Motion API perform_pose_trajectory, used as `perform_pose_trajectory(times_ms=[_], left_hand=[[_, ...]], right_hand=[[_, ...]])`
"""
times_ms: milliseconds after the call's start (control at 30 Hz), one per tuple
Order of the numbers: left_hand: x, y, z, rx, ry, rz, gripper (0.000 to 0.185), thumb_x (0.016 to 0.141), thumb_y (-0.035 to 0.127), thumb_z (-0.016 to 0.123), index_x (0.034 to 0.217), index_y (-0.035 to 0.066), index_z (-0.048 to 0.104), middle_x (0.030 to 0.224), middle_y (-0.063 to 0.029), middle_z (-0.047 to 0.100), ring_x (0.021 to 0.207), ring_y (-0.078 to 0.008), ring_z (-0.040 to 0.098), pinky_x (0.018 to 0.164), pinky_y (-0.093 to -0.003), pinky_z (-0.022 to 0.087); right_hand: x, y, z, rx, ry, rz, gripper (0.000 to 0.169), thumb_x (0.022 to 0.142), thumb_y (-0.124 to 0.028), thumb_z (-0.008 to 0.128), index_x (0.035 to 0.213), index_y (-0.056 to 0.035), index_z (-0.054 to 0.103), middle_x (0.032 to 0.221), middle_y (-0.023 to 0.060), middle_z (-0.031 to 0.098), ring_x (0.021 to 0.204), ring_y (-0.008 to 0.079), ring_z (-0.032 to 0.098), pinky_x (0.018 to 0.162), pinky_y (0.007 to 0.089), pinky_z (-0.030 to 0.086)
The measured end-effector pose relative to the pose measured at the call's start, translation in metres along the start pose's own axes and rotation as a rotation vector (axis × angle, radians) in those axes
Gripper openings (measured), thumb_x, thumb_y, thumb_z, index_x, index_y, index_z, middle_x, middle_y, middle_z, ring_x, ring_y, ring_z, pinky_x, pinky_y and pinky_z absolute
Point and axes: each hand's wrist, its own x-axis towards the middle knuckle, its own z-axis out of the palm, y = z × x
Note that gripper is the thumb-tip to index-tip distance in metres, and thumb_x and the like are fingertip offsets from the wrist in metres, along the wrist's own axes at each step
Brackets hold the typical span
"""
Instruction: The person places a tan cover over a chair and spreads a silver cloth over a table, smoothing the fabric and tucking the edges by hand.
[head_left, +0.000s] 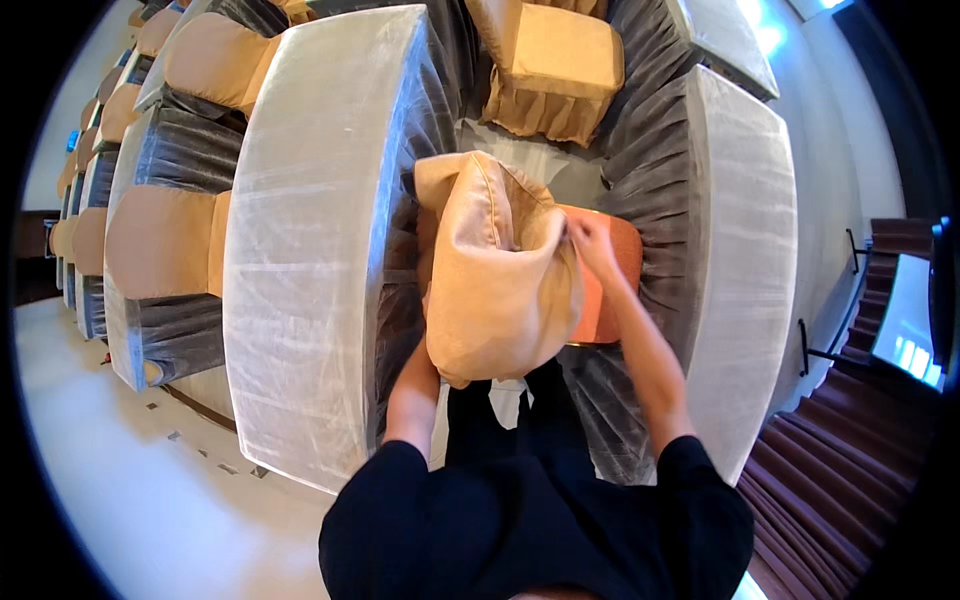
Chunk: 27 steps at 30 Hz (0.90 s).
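Observation:
A tan fabric chair cover (502, 300) is bunched over the back end of a chair, its folds gathered at the top. The orange upholstered seat (609, 277) of that chair shows bare at the right of the cloth. My right hand (589, 236) pinches the cover's right edge, above the seat. My left forearm reaches up along the cover's left side; the left hand is almost wholly hidden behind the cloth, and its grip cannot be made out.
Long tables with grey cloths stand close on both sides, one at the left (307, 247) and one at the right (742, 262). A covered tan chair (566, 52) stands ahead. More covered chairs (161, 241) line tables further left. Dark red steps (832, 442) with a black handrail lie at the far right.

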Motion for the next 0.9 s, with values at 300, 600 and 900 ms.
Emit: perform_pose_trajectory(times_ms=[300, 600, 900], left_hand=[[-0.113, -0.076, 0.071, 0.132, -0.052, -0.037, 0.035, 0.088, 0.032, 0.046, 0.097, -0.001, 0.053, 0.094, -0.0207, 0.054, 0.085, -0.0325, 0.052, 0.073, -0.042, 0.042], [-0.151, -0.116, 0.125, 0.192, 0.005, -0.047, 0.04, 0.086, 0.034, 0.047, 0.11, 0.001, 0.051, 0.111, -0.0222, 0.054, 0.101, -0.036, 0.052, 0.084, -0.0429, 0.043], [-0.1, -0.174, 0.215, 0.303, -0.14, -0.287, 0.041, 0.086, 0.033, 0.048, 0.111, 0.002, 0.051, 0.111, -0.0234, 0.053, 0.102, -0.0362, 0.052, 0.085, -0.043, 0.042]], right_hand=[[0.113, -0.024, 0.057, -0.498, -0.303, -0.502, 0.03, 0.085, -0.011, 0.049, 0.115, -0.0072, 0.05, 0.098, 0.0114, 0.057, 0.09, 0.0295, 0.056, 0.08, 0.0337, 0.044], [0.147, 0.11, 0.085, -0.943, -0.222, -0.593, 0.02, 0.076, -0.01, 0.049, 0.095, -0.0072, 0.053, 0.087, 0.0105, 0.058, 0.083, 0.028, 0.057, 0.074, 0.0363, 0.044], [0.129, 0.262, 0.092, -1.295, -0.083, -0.438, 0.02, 0.08, -0.017, 0.046, 0.092, -0.0091, 0.061, 0.095, 0.0101, 0.06, 0.087, 0.0267, 0.058, 0.083, 0.0438, 0.038]])
